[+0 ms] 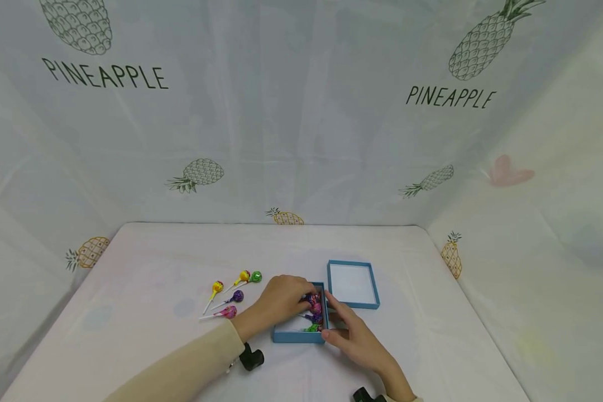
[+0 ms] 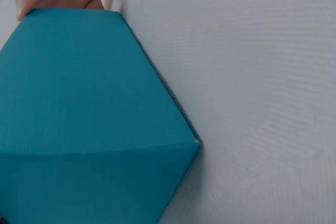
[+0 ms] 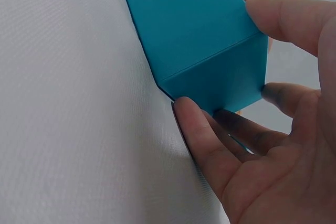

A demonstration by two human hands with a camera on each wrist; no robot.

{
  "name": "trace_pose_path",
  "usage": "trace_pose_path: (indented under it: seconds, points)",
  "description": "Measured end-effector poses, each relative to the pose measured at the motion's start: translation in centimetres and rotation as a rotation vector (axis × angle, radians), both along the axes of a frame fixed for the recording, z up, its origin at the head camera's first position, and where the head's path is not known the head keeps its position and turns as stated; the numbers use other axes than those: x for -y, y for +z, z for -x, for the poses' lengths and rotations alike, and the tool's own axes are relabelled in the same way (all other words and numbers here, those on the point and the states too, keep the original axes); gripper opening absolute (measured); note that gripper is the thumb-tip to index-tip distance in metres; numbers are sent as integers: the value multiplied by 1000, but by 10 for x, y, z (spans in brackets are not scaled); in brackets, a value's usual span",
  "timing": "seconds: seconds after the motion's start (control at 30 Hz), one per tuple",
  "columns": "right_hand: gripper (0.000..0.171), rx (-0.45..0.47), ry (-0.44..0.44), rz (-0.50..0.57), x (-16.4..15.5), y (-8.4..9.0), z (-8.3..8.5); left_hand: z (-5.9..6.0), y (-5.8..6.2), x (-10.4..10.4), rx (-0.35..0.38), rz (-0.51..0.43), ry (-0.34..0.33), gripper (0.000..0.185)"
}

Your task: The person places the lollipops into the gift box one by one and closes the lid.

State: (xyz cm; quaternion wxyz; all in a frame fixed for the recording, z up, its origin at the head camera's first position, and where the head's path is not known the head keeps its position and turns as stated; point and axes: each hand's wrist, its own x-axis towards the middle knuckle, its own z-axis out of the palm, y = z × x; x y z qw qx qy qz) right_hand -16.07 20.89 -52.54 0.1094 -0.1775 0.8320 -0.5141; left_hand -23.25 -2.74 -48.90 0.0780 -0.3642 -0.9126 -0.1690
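A shallow blue box [image 1: 297,337] with a white inside stands on the table, lollipops [image 1: 315,307] in several wrapper colours gathered along its right side. My left hand [image 1: 283,291] reaches over the box from the left, thumb and fingers curled around a dark-wrapped lollipop [image 1: 307,298] there; the fingertips are partly hidden. At the right end, my right hand [image 1: 354,333] holds the box, thumb at the near corner and fingers along the end wall. The right wrist view shows that hand's fingertips [image 3: 186,109] against the blue box [image 3: 212,77]. Blue wall [image 2: 89,87] fills much of the left wrist view.
A blue-rimmed box lid [image 1: 367,305] lies inside up behind the right hand. Left of the box lie two yellow lollipops [image 1: 217,287], a green lollipop [image 1: 255,276], a purple lollipop [image 1: 238,296] and a pink lollipop [image 1: 229,312]. Pineapple-print cloth [image 1: 301,111] hangs behind the white table.
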Motion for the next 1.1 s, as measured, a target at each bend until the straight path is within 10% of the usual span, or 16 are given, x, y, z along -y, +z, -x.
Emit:
trace_pose_path:
  seconds: [1.1]
  points:
    - [80,18,3,17,0,3,-1,0,1,8,17,-8,22,28]
